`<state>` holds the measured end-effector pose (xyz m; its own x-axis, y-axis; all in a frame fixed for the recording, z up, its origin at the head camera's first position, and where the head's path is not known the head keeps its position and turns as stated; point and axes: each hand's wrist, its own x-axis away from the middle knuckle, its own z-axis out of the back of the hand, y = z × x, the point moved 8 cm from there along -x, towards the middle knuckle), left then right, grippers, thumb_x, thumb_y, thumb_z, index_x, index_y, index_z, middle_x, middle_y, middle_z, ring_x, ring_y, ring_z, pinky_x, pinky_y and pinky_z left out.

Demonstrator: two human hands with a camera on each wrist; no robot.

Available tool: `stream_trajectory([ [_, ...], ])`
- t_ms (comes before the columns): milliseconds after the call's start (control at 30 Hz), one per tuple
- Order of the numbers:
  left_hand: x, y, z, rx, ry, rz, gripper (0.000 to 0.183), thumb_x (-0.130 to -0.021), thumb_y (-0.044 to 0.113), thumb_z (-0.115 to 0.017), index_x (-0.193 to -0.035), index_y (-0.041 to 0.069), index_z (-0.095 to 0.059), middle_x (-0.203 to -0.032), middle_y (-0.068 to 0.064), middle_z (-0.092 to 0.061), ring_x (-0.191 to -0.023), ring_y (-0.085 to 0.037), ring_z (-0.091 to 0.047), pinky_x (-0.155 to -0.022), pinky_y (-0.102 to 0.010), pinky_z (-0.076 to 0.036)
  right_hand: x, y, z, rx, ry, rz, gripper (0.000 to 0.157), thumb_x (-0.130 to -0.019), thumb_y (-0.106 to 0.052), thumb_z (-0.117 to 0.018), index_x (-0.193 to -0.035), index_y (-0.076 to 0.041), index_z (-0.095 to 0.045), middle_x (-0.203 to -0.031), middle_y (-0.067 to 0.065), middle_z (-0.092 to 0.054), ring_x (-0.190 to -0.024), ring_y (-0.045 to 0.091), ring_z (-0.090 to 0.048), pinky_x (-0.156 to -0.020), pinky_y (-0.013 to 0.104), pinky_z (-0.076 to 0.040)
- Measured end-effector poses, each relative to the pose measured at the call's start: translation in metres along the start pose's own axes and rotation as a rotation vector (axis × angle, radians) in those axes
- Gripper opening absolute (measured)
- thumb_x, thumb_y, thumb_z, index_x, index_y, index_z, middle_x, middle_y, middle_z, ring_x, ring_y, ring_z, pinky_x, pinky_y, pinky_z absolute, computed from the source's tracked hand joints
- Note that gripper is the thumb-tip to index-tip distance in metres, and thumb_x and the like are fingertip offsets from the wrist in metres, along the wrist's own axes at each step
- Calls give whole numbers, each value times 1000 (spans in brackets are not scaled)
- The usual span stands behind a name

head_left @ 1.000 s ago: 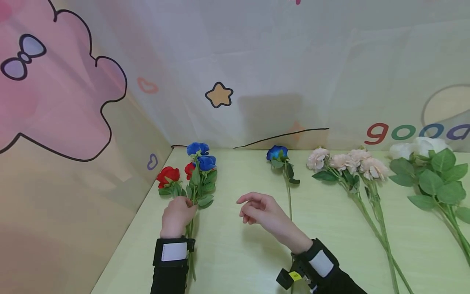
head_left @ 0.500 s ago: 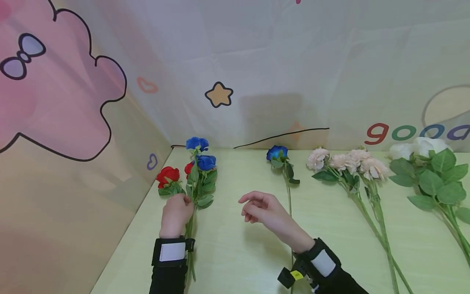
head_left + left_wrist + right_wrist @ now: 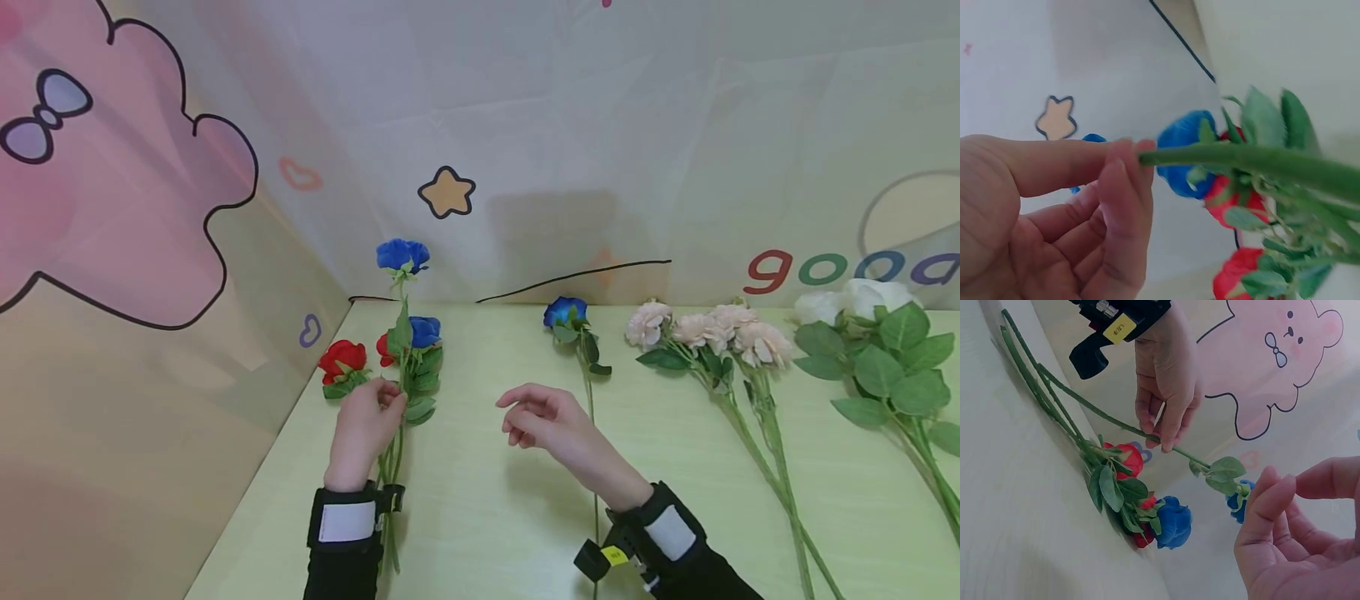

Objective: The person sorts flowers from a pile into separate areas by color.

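My left hand point(image 3: 365, 432) pinches the green stem of a blue rose point(image 3: 402, 255). In the right wrist view that stem point(image 3: 1094, 412) slants up from the table, its flower raised above the others. Beneath lie another blue rose point(image 3: 425, 332) and red roses, one red rose point(image 3: 342, 361) set apart to the left. My right hand point(image 3: 553, 432) hovers right of this group, fingers loosely curled, thumb and forefinger close together with nothing between them. A single blue rose point(image 3: 565, 312) lies behind it, its stem passing under the right wrist.
On the right of the table point(image 3: 480, 517) lie pale pink flowers point(image 3: 701, 331) with crossed stems. Farther right are white flowers point(image 3: 873, 300) with broad leaves. A printed backdrop point(image 3: 525, 125) stands along the table's back and left edges.
The left hand has raised the blue rose, its flower now well above the other blue one. The right hand has shifted slightly to the right.
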<state>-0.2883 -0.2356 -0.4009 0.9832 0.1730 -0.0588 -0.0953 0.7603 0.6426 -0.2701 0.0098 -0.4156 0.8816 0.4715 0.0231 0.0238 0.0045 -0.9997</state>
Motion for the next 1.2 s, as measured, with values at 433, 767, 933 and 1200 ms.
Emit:
stream_trajectory([
  [433, 8, 41, -32, 209, -124, -100, 15, -96, 9, -66, -107, -2, -67, -90, -13, -70, -67, -12, -66, -64, -24, -56, 11, -11, 36, 8, 89, 4, 30, -103, -15, -55, -126, 3, -57, -89, -1, -66, -83, 12, -64, -80, 23, -56],
  [767, 22, 80, -72, 328, -254, -217, 14, -96, 7, -65, -106, -3, -67, -86, -14, -68, -64, -16, -69, -60, -23, -56, 29, -12, 69, 59, 154, 13, 31, -103, -16, -55, -127, 4, -56, -89, -5, -67, -82, 9, -64, -80, 24, -56],
  [933, 29, 92, -89, 359, -320, -233, 17, -97, 10, -64, -108, -3, -66, -85, -14, -67, -64, -17, -70, -61, -25, -56, 43, -6, 82, 103, 162, -1, 32, -104, -17, -55, -127, 5, -55, -90, -3, -66, -83, 10, -64, -79, 24, -57],
  [1200, 40, 109, -127, 425, -432, -188, 15, -97, 14, -65, -105, 0, -65, -80, -10, -72, -61, -11, -69, -71, -48, -61, 62, -2, 102, 156, 174, -1, 34, -104, -18, -55, -129, 5, -54, -89, -4, -65, -82, 10, -64, -78, 25, -58],
])
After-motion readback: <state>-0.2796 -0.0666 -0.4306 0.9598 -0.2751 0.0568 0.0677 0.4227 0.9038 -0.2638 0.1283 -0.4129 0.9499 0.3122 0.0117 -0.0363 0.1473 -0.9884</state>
